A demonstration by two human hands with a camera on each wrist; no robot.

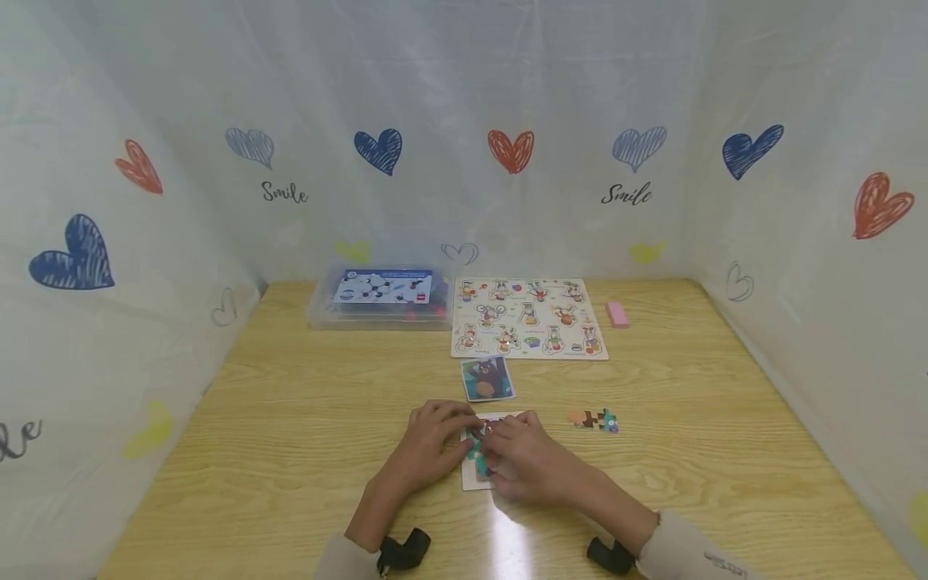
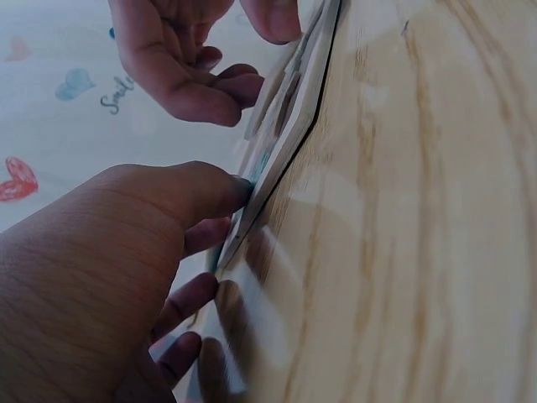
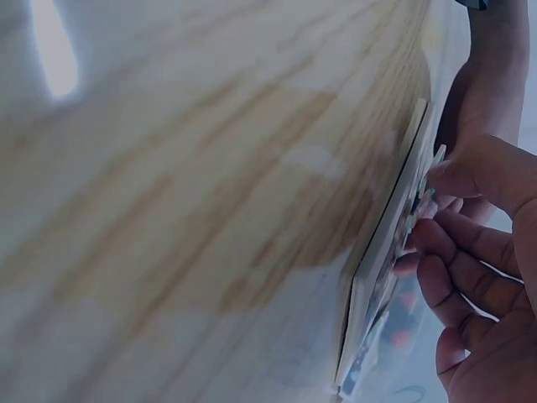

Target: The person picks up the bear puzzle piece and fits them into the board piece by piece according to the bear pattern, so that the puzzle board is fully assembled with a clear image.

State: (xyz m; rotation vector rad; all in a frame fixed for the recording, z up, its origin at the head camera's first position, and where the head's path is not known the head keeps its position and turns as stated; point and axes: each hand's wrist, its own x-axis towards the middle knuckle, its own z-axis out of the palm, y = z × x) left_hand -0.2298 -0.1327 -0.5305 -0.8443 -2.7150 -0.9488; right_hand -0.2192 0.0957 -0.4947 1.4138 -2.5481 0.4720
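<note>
A small jigsaw board point(image 1: 471, 481) with a white border lies on the table between both hands, partly filled with teal and brown pieces. My left hand point(image 1: 432, 445) rests at its left side; its thumb point(image 2: 220, 191) touches the pieces near the edge, and the other fingers reach along the far side. Over the right part of the board, my right hand point(image 1: 532, 459) pinches a puzzle piece point(image 3: 440, 154), which stands tilted above the board. The right fingers hide most of the picture. A few loose puzzle pieces point(image 1: 589, 419) lie to the right.
Just beyond the board lies a bear picture card point(image 1: 488, 379). Farther back are a clear plastic case point(image 1: 380, 318) with a blue label, a wooden picture board point(image 1: 529, 352) and a pink block point(image 1: 618, 315). Curtains with printed hearts surround the table point(image 1: 290, 403).
</note>
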